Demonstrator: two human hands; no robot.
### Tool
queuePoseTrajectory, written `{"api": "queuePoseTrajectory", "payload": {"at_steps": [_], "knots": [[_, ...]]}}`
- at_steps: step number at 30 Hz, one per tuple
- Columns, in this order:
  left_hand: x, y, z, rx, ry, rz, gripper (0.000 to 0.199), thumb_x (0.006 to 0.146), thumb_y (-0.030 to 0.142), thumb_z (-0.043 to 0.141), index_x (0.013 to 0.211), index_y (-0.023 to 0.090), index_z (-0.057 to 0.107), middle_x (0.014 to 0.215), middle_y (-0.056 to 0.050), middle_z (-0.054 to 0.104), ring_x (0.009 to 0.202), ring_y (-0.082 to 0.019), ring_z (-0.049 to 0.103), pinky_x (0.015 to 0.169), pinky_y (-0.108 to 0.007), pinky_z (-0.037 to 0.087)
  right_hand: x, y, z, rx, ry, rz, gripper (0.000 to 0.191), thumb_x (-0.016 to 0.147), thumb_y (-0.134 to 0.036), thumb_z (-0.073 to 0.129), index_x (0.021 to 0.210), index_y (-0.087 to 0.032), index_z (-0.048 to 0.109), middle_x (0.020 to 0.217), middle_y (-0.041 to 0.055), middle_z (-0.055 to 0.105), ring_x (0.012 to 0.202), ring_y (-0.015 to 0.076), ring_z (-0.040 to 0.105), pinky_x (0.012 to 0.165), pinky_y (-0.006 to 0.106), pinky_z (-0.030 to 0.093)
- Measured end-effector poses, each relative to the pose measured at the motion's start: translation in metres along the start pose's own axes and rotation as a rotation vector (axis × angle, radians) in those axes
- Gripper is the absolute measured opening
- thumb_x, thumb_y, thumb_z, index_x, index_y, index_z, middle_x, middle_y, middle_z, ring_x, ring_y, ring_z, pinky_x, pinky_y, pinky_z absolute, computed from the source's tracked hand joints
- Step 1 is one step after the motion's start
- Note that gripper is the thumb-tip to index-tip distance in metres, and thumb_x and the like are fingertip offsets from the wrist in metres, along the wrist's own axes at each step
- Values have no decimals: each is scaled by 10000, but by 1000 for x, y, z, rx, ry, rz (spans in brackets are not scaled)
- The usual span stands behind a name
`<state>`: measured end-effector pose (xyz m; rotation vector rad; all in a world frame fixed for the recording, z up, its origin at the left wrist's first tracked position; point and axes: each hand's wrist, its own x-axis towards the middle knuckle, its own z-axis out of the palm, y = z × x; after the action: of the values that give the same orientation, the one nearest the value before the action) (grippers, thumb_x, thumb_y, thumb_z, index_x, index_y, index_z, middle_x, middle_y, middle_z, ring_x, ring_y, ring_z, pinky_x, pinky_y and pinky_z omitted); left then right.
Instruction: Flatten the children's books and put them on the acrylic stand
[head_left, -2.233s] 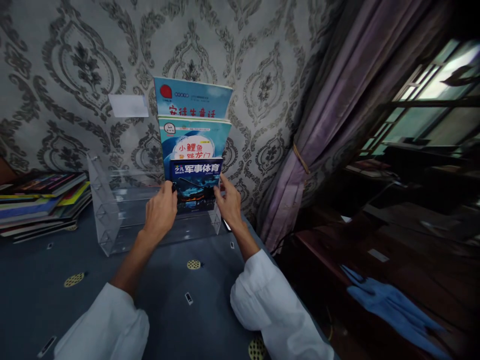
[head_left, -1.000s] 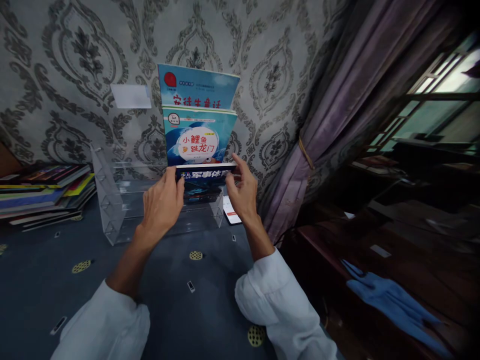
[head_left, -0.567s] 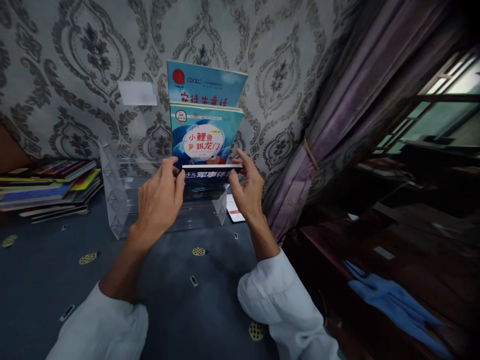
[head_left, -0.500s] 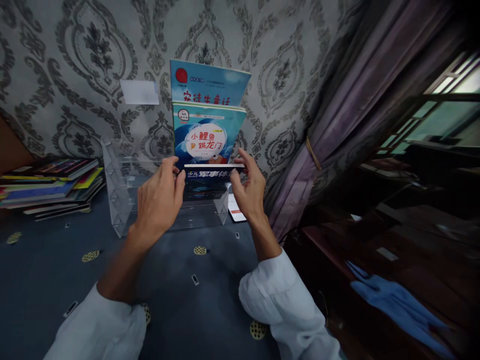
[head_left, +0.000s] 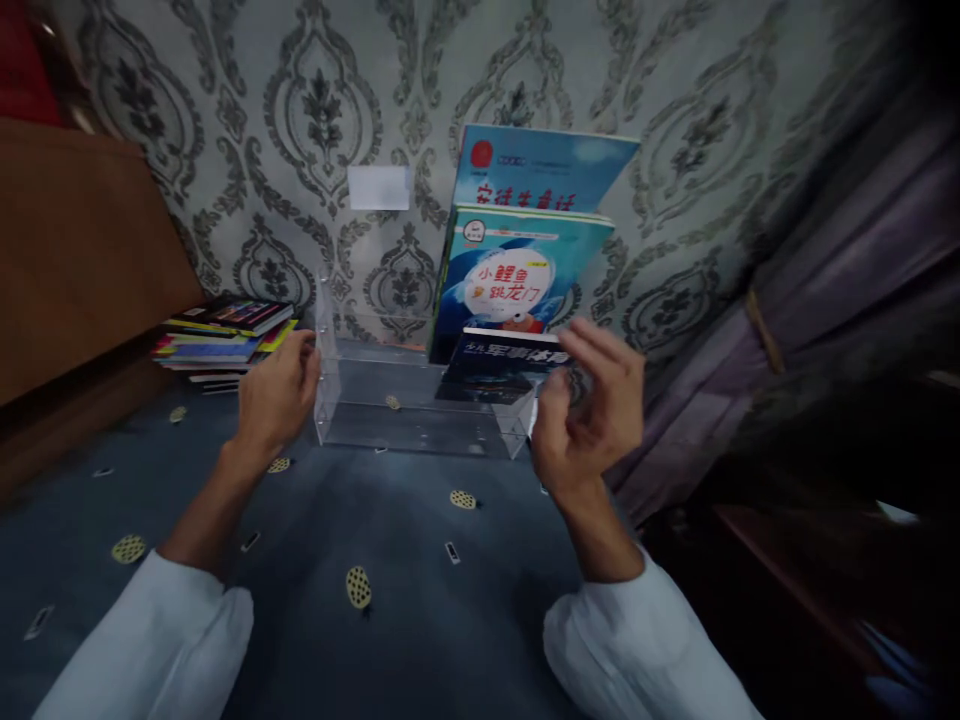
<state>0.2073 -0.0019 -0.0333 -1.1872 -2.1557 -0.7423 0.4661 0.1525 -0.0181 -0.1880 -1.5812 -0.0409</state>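
A clear acrylic rack (head_left: 375,428) with stepped tiers stands on the table against the wall. In its front tier, on the right side, leans a dark military book (head_left: 487,370). Behind that rises a teal picture book (head_left: 517,280) with a carp title, and at the back a taller blue fairy-tale book (head_left: 547,160). My right hand (head_left: 596,410) hovers by the dark book's upper right corner, fingers apart and holding nothing. At the rack's left end, my left hand (head_left: 276,392) is in the air with loosely bent fingers and nothing visible in them, in front of a book stack (head_left: 225,330).
A brown box-like piece (head_left: 90,250) stands at the far left. On the patterned wall is a small white card (head_left: 379,188). A purple curtain (head_left: 720,400) hangs at the right. Dark patterned cloth (head_left: 405,620) covers the table.
Both hands have let go of the dark book. My left hand has moved left towards the book stack, and my right hand has drawn off to the right. The view has turned left.
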Motion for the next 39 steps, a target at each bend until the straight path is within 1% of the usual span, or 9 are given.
{"api": "queuePoseTrajectory", "payload": {"at_steps": [2,6,9,12,15,19,24,32,39], "knots": [[5,-38,11,81,-30,-71,338,1016,321,369,1265,180,548,1104,-121,723,954,-269,710,776,-342,524,-17,-21,10,144,-131,-62,451,940,-92,492,1316,-317,596,1163,66,688,1132,269,647,994,542,525],[22,-102,40,248,-148,-133,410,952,277,405,1256,51,563,1243,-234,655,1201,-340,610,982,-435,490,-74,-58,24,292,-625,-184,394,890,-27,504,1247,-156,609,1251,179,661,1223,287,596,954,491,562],[42,-133,57,292,-171,-143,566,928,293,438,1370,-57,480,1478,-319,467,1413,-403,417,1111,-516,388,-118,-76,21,316,-924,-189,407,863,-8,510,1233,-140,618,1309,191,641,1278,286,556,984,490,552],[65,-151,69,319,-220,-110,678,945,352,431,1497,-36,361,1614,-272,296,1519,-400,227,1175,-599,267,-146,-85,12,312,-1054,-91,410,873,-29,578,1263,-148,611,1344,180,624,1323,284,526,1044,482,529],[84,-163,78,334,-294,-80,712,962,420,421,1544,23,321,1624,-229,307,1536,-372,199,1183,-644,207,-157,-85,6,327,-1070,21,398,901,-47,582,1280,-166,603,1364,167,607,1335,265,524,1066,444,530],[97,-177,85,364,-392,-77,706,971,494,432,1533,74,357,1528,-237,468,1489,-386,317,1137,-710,224,-157,-83,6,326,-1075,121,366,946,-82,538,1291,-191,595,1399,146,585,1364,260,512,1095,440,519],[94,-201,66,440,-435,-37,658,986,555,425,1471,110,429,1483,-255,514,1402,-406,445,1123,-721,204,-156,-81,8,319,-1137,165,319,977,-131,529,1275,-200,617,1413,134,583,1367,262,518,1105,441,515],[82,-225,34,533,-497,1,408,974,380,500,1255,101,597,1346,-225,587,1218,-358,598,995,-479,484,-162,-78,7,294,-1191,181,317,983,-158,535,1279,-211,635,1423,128,588,1360,278,533,1123,494,489],[88,-223,42,514,-469,29,360,943,264,501,1256,130,620,1365,-189,583,1250,-323,582,1021,-398,480,-161,-78,8,322,-1158,179,294,980,-154,532,1246,-206,647,1381,125,609,1319,246,557,1123,442,491]]}}
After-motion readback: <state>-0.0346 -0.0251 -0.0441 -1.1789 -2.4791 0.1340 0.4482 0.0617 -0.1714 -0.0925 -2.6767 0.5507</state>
